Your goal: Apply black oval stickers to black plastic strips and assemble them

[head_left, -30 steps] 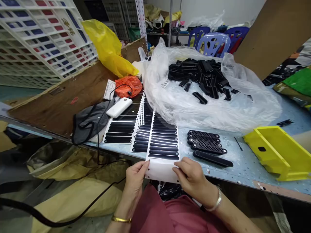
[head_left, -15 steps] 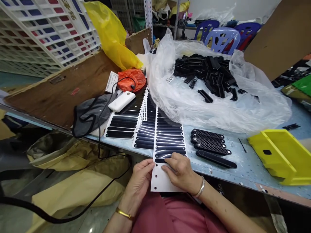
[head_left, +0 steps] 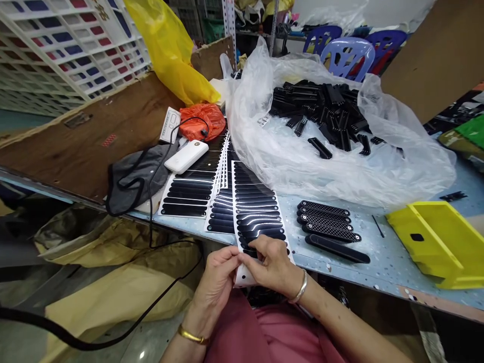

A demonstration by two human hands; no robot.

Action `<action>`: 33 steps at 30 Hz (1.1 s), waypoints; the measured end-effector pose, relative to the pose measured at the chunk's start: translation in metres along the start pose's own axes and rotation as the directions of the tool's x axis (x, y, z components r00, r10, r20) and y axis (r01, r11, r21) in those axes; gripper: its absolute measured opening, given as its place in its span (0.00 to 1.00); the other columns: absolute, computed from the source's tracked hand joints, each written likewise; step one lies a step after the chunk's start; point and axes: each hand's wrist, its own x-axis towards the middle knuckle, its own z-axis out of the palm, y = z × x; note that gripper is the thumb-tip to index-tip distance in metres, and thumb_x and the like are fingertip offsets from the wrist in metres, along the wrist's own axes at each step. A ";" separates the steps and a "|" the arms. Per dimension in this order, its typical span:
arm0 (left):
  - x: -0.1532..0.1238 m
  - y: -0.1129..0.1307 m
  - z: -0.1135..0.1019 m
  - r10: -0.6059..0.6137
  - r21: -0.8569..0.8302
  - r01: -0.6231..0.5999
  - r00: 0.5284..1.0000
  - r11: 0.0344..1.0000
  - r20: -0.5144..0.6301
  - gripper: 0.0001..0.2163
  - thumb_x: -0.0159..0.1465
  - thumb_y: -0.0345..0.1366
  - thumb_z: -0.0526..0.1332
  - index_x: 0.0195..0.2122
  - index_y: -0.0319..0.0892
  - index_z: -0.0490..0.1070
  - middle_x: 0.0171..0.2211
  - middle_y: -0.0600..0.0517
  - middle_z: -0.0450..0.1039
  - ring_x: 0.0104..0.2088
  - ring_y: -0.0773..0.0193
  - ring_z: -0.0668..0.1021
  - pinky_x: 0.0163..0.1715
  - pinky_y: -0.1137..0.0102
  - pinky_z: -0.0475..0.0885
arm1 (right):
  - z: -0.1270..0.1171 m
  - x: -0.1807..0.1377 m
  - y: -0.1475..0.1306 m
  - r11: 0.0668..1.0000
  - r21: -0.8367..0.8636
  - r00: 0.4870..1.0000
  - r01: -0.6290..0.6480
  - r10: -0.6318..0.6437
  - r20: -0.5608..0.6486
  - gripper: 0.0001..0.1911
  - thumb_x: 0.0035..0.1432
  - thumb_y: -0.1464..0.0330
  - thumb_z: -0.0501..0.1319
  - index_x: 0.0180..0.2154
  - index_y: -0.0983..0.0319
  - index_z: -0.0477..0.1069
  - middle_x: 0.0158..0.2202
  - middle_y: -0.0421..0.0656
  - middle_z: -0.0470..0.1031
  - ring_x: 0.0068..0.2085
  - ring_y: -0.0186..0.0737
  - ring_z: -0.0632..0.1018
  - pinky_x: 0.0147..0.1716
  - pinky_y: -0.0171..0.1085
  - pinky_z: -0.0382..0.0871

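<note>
Left hand point(head_left: 217, 277): pinched the left border of the strip sheet point(head_left: 257, 205), thumb against finger.
Right hand point(head_left: 276, 264): pressed on its lowest strips, thumb tip beside the left's fingertips.
Strip sheet: reached over the front edge of the table point(head_left: 385, 262); looked light, bendy, slick, easily creased.
Best hold: the pale margin, I judged.
Patterned black pieces point(head_left: 328, 220): lay right of it.

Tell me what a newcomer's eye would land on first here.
Probably the big translucent plastic bag across the back of the table, with a heap of black parts on it. The bright yellow bin stands out at the right. At the front edge, the left hand pinches a sheet of black strips, the right hand touching it too.
</note>
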 end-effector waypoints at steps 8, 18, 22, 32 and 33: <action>0.001 -0.005 -0.008 -0.019 0.050 0.021 0.999 0.999 -0.033 0.10 0.46 0.37 0.73 0.27 0.37 0.80 0.19 0.52 0.73 0.17 0.71 0.68 0.18 0.76 0.62 | -0.005 0.008 0.010 0.983 0.163 0.997 -0.079 0.079 0.009 0.14 0.59 0.70 0.54 0.23 0.63 0.71 0.21 0.42 0.72 0.22 0.33 0.71 0.23 0.32 0.61; 0.003 -0.002 -0.016 0.174 0.380 -0.110 0.975 0.919 -0.139 0.12 0.45 0.42 0.71 0.24 0.38 0.79 0.14 0.54 0.70 0.15 0.69 0.67 0.15 0.75 0.62 | -0.143 -0.030 0.043 0.667 0.731 0.772 -0.147 0.539 -0.336 0.08 0.52 0.65 0.70 0.32 0.62 0.77 0.22 0.42 0.77 0.19 0.36 0.75 0.16 0.33 0.71; 0.000 0.009 -0.014 0.378 0.541 -0.205 0.896 0.816 -0.231 0.12 0.44 0.43 0.72 0.25 0.40 0.78 0.14 0.56 0.69 0.16 0.70 0.67 0.16 0.76 0.62 | -0.158 -0.049 0.037 0.650 0.748 0.851 -0.139 0.464 -0.246 0.06 0.56 0.67 0.68 0.35 0.62 0.79 0.28 0.48 0.81 0.26 0.44 0.81 0.22 0.39 0.77; 0.005 0.013 0.094 -0.220 0.043 0.218 0.922 0.975 0.320 0.22 0.55 0.54 0.63 0.25 0.36 0.74 0.18 0.46 0.74 0.16 0.67 0.71 0.16 0.75 0.58 | -0.168 -0.071 0.019 0.749 0.656 0.994 -0.093 0.112 0.013 0.10 0.63 0.71 0.59 0.44 0.60 0.78 0.34 0.47 0.81 0.29 0.39 0.80 0.29 0.37 0.77; 0.007 0.013 0.100 -0.201 0.039 0.199 0.922 0.979 0.332 0.19 0.53 0.51 0.66 0.25 0.36 0.74 0.17 0.47 0.73 0.16 0.68 0.71 0.15 0.76 0.57 | -0.170 -0.073 0.021 0.753 0.651 0.994 -0.100 0.109 0.026 0.10 0.63 0.71 0.59 0.44 0.60 0.78 0.34 0.47 0.81 0.29 0.39 0.80 0.29 0.37 0.77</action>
